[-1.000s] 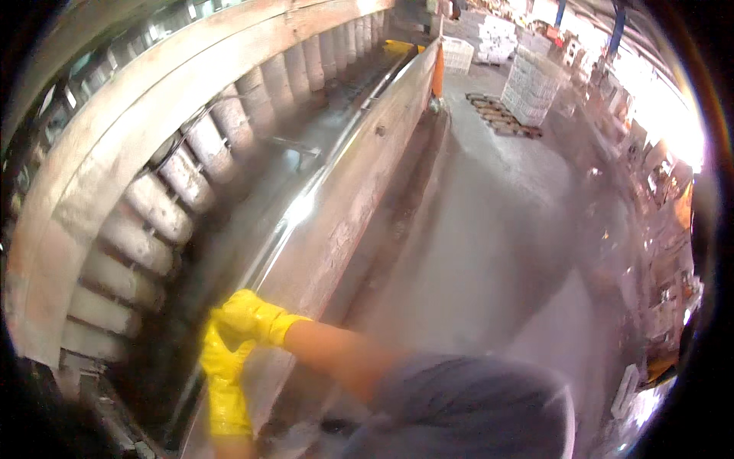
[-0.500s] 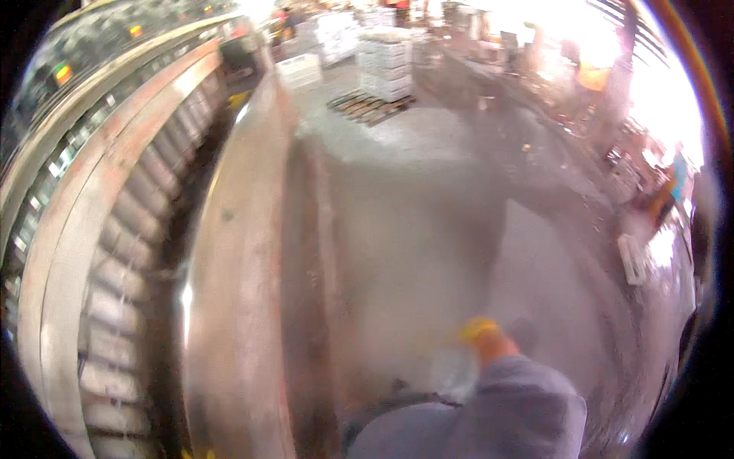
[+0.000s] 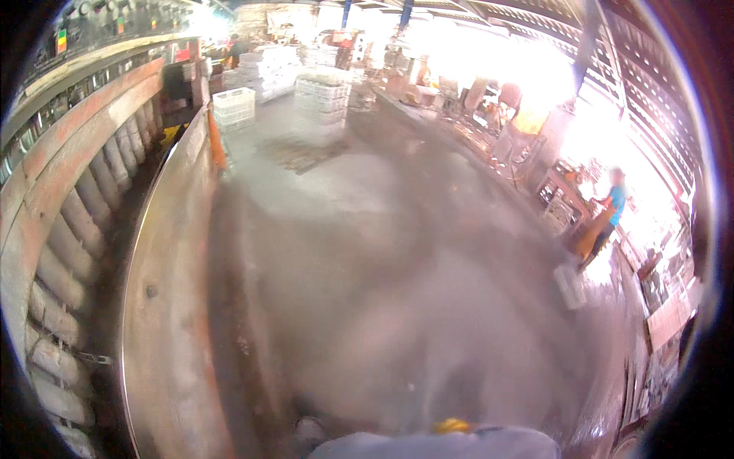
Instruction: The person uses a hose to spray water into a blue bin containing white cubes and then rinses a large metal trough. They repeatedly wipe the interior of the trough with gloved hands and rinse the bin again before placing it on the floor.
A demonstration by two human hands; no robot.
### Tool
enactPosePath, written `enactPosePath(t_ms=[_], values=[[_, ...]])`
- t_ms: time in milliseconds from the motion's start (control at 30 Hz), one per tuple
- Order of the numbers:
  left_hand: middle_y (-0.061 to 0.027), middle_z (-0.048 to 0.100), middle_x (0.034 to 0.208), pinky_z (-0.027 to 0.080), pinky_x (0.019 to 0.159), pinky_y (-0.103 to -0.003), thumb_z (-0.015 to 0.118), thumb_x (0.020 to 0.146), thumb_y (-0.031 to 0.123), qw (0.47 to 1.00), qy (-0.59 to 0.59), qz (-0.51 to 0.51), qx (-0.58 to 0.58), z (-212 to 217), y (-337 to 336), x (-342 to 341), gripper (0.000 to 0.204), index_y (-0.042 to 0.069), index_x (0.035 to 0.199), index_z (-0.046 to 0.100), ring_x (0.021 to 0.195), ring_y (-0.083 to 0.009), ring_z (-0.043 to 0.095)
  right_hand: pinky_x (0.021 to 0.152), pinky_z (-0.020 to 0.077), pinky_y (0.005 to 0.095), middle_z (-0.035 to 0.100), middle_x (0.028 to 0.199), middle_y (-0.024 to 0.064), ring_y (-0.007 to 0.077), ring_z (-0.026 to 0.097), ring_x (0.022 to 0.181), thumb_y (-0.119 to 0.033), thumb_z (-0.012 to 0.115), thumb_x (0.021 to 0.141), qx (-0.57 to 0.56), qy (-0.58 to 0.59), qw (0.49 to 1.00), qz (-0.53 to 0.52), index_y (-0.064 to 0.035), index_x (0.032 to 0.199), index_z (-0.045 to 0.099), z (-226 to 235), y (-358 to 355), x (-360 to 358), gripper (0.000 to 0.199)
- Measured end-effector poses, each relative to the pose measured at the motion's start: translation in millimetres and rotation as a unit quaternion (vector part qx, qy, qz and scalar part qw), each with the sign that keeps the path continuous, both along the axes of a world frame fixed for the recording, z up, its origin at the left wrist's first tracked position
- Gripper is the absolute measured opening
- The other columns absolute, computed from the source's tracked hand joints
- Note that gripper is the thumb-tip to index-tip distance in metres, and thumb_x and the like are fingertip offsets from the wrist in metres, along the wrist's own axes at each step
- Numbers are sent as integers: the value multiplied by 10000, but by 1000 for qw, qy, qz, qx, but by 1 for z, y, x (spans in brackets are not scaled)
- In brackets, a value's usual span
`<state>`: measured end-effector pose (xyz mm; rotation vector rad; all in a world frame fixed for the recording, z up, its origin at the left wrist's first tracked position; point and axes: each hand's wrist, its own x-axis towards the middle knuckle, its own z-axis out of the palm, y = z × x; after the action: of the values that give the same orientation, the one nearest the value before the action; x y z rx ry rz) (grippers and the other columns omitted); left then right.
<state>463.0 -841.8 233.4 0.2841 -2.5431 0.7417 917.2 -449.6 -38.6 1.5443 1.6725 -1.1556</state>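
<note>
Lower than 0.5 s ago, the right hand [image 3: 453, 425] in its yellow glove has dropped to the bottom edge of the frame — and the view has swung rightward. Whether it is clenched or grasping anything, I cannot tell; just 1 yellow patch shows above the grey sleeve [image 3: 508, 444]. The long side board [image 3: 172, 321] stands at frame left, well apart from that hand. The floor [image 3: 359, 283] looks slick, so a foot could slip; turning too close could knock an arm on the board's edge. The left hand is out of view, blur smears the pallet [image 3: 306, 155], and glare washes out the upper right.
</note>
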Motion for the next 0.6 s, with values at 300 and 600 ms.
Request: enactPosePath(t_ms=[300,600], values=[[-175,390,1619,234,1214,-569,499,1025,479,953,61,-274,116,-105,116,-208,689,85,1579,386,1458,-393,388,1194,351,440,390,1609,166,344,393,1474,-587,573,970,223,249,940,74,-186,1576,400,250,136,-281,746],[-167,386,1617,224,1231,-546,593,964,484,949,-1,-275,156,-84,263,-359,797,113,1610,309,1445,-382,409,1164,397,427,471,1560,138,313,456,1435,-507,599,971,221,103,965,-94,-196,1553,440,204,212,-239,679]])
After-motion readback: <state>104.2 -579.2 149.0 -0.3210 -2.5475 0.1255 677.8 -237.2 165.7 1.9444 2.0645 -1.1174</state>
